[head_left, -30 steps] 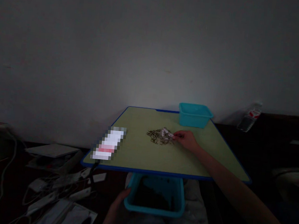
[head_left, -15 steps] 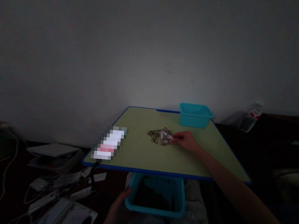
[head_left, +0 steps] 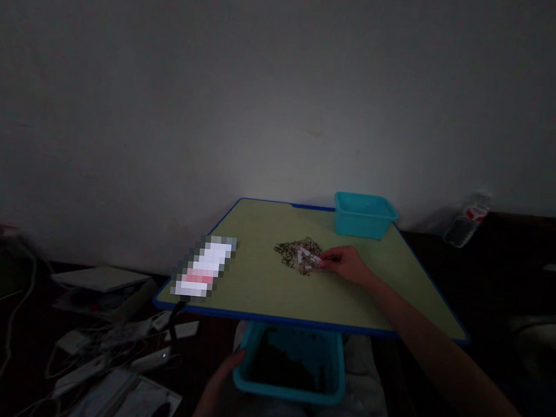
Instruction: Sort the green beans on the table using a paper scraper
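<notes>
On the yellow-green tabletop (head_left: 252, 278) lies a loose patch of small dark bits (head_left: 288, 251), with several pale, strip-like pieces (head_left: 303, 256) among them. At its right edge my right hand (head_left: 346, 264) is closed, thumb and fingers pinched on a small pale piece (head_left: 319, 262) whose kind I cannot make out. Below the table's front edge, a blue plastic basin (head_left: 291, 394) rests on my lap with dark matter inside. My left hand (head_left: 227, 373) grips the left side of this basin; most of its fingers are hidden.
A second blue basin (head_left: 361, 225) stands at the back right of the table. A phone-like, pixelated bright object (head_left: 205, 267) lies at the left edge, a cable below it. Cords and a power strip (head_left: 150, 358) clutter the left side. A plastic bottle (head_left: 469, 219) leans at right.
My right hand stays at the patch's right edge, its fingers shifted slightly. The pale pieces among the dark bits have changed position a little. My left hand and the lap basin look unchanged.
</notes>
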Demonstrator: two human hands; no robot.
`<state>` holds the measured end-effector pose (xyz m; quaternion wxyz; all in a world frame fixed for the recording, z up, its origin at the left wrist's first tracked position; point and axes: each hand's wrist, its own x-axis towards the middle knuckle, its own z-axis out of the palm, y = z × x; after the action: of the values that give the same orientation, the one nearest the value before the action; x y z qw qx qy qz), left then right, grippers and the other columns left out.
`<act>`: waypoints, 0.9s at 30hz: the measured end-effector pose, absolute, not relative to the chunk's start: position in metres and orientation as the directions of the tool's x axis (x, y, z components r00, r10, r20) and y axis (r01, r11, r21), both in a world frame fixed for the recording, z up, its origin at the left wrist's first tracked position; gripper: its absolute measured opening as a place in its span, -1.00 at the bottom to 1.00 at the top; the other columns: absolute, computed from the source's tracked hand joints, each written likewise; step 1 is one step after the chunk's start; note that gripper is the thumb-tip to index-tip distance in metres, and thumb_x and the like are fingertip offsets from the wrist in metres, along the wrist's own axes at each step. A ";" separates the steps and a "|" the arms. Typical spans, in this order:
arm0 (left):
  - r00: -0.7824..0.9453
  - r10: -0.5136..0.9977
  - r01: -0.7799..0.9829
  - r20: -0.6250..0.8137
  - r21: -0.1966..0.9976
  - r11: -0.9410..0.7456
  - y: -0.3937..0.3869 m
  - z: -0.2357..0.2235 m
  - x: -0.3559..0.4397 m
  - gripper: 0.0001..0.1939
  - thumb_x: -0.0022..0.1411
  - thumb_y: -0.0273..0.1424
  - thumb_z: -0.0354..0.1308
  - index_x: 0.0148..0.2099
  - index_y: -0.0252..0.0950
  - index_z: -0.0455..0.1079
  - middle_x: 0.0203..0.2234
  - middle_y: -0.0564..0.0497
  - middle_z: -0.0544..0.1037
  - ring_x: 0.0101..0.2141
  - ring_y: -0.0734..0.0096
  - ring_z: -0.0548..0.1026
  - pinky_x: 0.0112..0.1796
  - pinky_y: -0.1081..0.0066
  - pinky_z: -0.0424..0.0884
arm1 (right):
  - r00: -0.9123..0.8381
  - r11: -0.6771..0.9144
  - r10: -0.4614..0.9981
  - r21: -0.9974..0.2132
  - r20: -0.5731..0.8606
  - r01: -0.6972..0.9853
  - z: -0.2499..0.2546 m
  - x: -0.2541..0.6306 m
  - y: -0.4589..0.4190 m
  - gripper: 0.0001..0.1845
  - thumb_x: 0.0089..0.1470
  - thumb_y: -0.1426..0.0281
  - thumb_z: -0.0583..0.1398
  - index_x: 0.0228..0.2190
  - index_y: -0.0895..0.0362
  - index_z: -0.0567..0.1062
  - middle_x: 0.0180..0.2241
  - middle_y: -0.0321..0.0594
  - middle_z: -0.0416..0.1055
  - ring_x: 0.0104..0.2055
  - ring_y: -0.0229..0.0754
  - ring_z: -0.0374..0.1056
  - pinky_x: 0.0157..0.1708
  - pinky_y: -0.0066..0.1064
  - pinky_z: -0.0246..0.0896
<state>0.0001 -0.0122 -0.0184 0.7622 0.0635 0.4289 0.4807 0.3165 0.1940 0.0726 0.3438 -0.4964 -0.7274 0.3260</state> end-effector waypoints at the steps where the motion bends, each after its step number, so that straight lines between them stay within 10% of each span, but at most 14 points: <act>1: 0.160 0.789 -0.668 -0.593 0.524 0.529 -0.013 -0.019 -0.001 -0.81 0.18 -0.25 0.43 -0.23 -0.26 0.69 -0.40 -0.10 0.80 -0.21 -0.10 0.72 -0.07 0.09 0.56 | -0.271 0.289 0.947 -0.820 0.171 0.494 0.072 0.317 0.194 -0.87 0.02 0.32 0.43 -0.34 0.08 0.75 -0.31 -0.18 0.72 -0.26 -0.04 0.62 -0.19 -0.29 0.47; 5: 0.100 0.785 -0.662 -0.611 0.548 0.511 -0.011 -0.026 -0.002 -0.82 0.17 -0.26 0.45 -0.19 -0.20 0.70 -0.56 0.01 0.72 -0.38 -0.02 0.69 0.00 0.07 0.53 | -0.266 0.294 0.947 -0.821 0.180 0.489 0.071 0.319 0.196 -0.86 0.01 0.30 0.42 -0.34 0.07 0.74 -0.32 -0.19 0.72 -0.26 -0.02 0.62 -0.22 -0.28 0.47; 11: 0.167 0.777 -0.692 -0.607 0.489 0.530 -0.009 -0.034 -0.002 -0.15 0.30 -0.29 0.33 0.53 -0.46 0.19 -0.31 -0.18 0.83 -0.14 -0.19 0.75 0.13 -0.02 0.49 | -0.260 0.285 0.950 -0.825 0.174 0.488 0.070 0.318 0.196 -0.87 -0.01 0.32 0.41 -0.36 0.06 0.74 -0.33 -0.19 0.72 -0.28 -0.02 0.62 -0.22 -0.28 0.47; 19: 0.285 0.792 -0.691 -0.540 0.457 0.560 -0.012 -0.037 -0.007 -0.76 0.18 -0.19 0.45 -0.21 -0.25 0.73 -0.30 -0.11 0.83 -0.16 -0.11 0.74 0.28 -0.04 0.35 | -0.266 0.293 0.949 -0.796 0.172 0.530 0.068 0.319 0.199 -0.87 0.03 0.37 0.39 -0.33 0.10 0.75 -0.35 -0.18 0.71 -0.29 -0.04 0.61 -0.27 -0.33 0.45; 27: 0.253 0.816 -0.711 -0.519 0.472 0.521 -0.010 -0.033 -0.002 -0.82 0.23 -0.29 0.43 -0.21 -0.28 0.76 -0.35 -0.08 0.82 -0.32 0.06 0.71 -0.23 0.21 0.55 | -0.259 0.331 0.940 -0.775 0.222 0.539 0.070 0.319 0.199 -0.85 0.13 0.33 0.35 -0.31 0.09 0.76 -0.33 -0.16 0.72 -0.28 -0.04 0.62 -0.24 -0.31 0.46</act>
<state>-0.0020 -0.0102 -0.0330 0.7884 0.0703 0.3726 0.4844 0.3192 0.1990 0.0704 0.3462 -0.5005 -0.7387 0.2897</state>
